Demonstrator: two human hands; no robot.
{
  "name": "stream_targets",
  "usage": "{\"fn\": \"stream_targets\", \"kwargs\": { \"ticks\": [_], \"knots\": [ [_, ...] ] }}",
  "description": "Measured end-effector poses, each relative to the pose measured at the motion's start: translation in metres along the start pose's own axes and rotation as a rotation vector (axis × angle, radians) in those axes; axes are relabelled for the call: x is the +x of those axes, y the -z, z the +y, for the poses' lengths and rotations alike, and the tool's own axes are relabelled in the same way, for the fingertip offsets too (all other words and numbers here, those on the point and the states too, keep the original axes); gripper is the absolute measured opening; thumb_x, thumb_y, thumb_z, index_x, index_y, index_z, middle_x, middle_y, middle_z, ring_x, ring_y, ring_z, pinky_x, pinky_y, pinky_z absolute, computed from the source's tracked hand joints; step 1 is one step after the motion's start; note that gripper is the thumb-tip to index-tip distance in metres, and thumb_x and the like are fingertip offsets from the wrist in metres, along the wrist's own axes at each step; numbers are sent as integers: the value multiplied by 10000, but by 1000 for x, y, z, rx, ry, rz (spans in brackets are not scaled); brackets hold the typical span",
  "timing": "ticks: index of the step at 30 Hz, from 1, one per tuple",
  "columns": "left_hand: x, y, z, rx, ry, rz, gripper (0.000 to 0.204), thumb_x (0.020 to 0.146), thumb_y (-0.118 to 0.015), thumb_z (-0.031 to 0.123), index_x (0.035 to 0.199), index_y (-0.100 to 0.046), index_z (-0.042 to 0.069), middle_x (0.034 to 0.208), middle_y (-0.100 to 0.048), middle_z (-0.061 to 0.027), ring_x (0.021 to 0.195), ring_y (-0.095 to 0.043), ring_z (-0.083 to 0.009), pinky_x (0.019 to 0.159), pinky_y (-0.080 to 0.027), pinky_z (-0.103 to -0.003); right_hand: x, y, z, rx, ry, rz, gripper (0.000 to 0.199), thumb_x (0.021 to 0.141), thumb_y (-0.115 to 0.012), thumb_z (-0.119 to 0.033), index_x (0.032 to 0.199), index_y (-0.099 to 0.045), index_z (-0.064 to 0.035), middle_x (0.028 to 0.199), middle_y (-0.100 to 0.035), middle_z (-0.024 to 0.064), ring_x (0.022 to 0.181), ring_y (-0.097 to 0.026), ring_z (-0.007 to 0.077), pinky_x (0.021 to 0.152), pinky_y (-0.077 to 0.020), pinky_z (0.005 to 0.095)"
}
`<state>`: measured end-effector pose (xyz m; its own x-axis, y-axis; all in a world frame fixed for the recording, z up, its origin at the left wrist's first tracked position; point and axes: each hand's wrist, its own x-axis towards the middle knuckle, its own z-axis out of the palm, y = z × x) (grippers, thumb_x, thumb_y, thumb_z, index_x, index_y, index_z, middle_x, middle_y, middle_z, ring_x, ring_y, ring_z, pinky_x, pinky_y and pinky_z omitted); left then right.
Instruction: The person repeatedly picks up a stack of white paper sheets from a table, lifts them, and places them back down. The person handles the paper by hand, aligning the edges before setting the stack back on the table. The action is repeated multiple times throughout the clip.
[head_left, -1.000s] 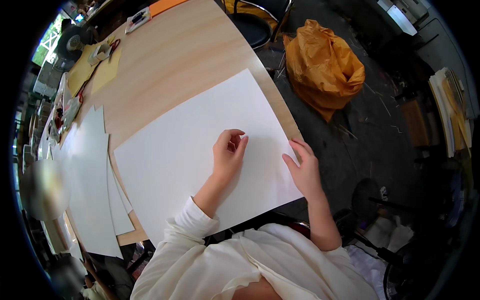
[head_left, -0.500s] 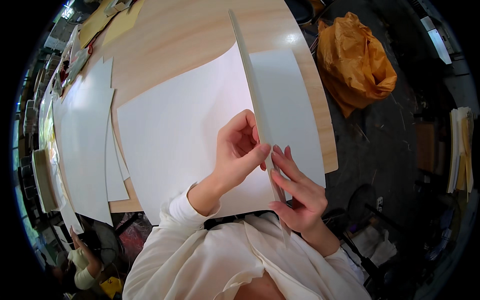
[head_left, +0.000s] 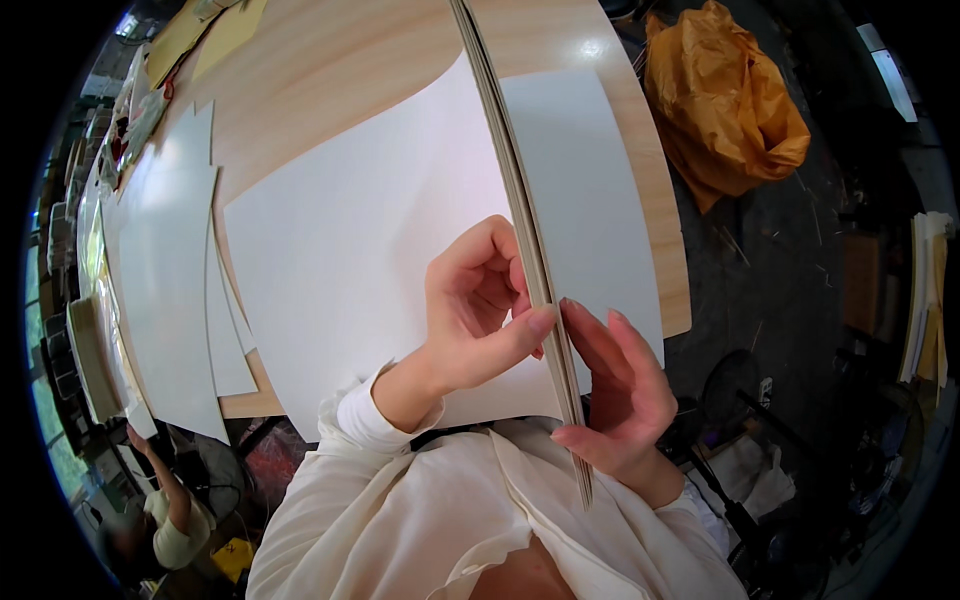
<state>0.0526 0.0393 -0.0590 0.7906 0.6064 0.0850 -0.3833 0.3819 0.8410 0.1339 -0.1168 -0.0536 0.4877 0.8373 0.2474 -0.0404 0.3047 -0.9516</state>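
Several thin boards with grey-beige edges stand on edge as one stack, running from the far side of the table toward my chest. My left hand pinches their upper edge, thumb on top and fingers curled at the left side. On the right of the stack is my right hand, its fingers apart and fingertips against the boards, its thumb beside the near end. Left of the stack a large white sheet spreads over the table, curving up toward the boards at its far edge. More white sheet lies to the right.
Other white boards overlap at the left of the wooden table. Yellowish sheets lie at the far left. An orange bag stands on the floor at right. Another person is at lower left.
The boards' edges now show as separate layers, where they looked like one thin strip. My right hand's fingers have moved off the top edge to the stack's right side. My left hand keeps its pinch.
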Motion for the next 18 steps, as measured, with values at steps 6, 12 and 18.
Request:
{"fn": "stream_targets", "kwargs": {
  "ticks": [6,12,18],
  "knots": [
    [0,-2,0,-25,-5,29,195,782,-621,-31,823,-434,8,754,-534,-36,566,-536,-66,458,-464,-192,7,17,-7,-49,-45,101,691,773,-768,-112,1323,-439,146,1357,-472,313,1287,-475,366,1087,-355,436],
    [1,-1,0,29,-22,6,163,765,-581,-50,810,-435,7,767,-534,-40,556,-532,-71,448,-456,-200,20,49,-36,-823,-51,49,655,801,-741,-152,1338,-458,92,1394,-450,286,1304,-447,404,1076,-363,431],
    [-1,-4,1,57,-7,16,201,754,-614,-59,803,-435,19,732,-538,-32,549,-529,-69,466,-446,-201,18,11,-16,-153,-202,-110,737,750,-772,-49,1367,-402,111,1386,-467,271,1291,-475,359,1061,-393,394]
  ]
}}
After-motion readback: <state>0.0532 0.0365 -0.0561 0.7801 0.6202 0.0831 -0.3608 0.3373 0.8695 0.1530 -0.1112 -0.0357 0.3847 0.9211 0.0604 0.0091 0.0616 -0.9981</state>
